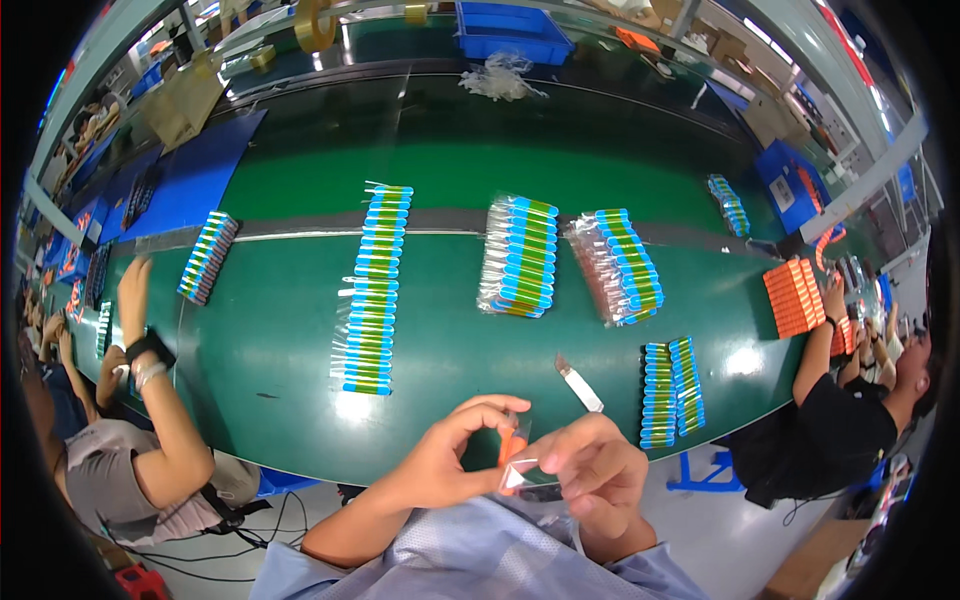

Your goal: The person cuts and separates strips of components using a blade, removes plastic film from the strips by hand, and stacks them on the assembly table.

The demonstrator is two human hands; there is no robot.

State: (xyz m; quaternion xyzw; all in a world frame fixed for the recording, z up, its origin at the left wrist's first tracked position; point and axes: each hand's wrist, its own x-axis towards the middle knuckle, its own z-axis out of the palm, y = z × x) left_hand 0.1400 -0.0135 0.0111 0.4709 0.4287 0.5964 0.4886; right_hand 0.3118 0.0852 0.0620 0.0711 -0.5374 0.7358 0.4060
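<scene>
Pinched between the thumb and fingers of the left hand point(455, 450) is a small orange item point(508, 447), partly hidden; a clear plastic sleeve point(520, 470) is gripped against it by the closed fingers of the right hand point(595, 470). Just beyond the grip a white-handled blade point(578, 385) is laid on the green belt point(450, 350); farther out, rows of blue-and-green packets point(372, 290) are spread, and to the right a stack of orange packets point(793, 297) is seen.

green conveyor belt point(300, 360), rows of bagged blue-green pieces point(375, 290), blue crate point(512, 32)
</scene>
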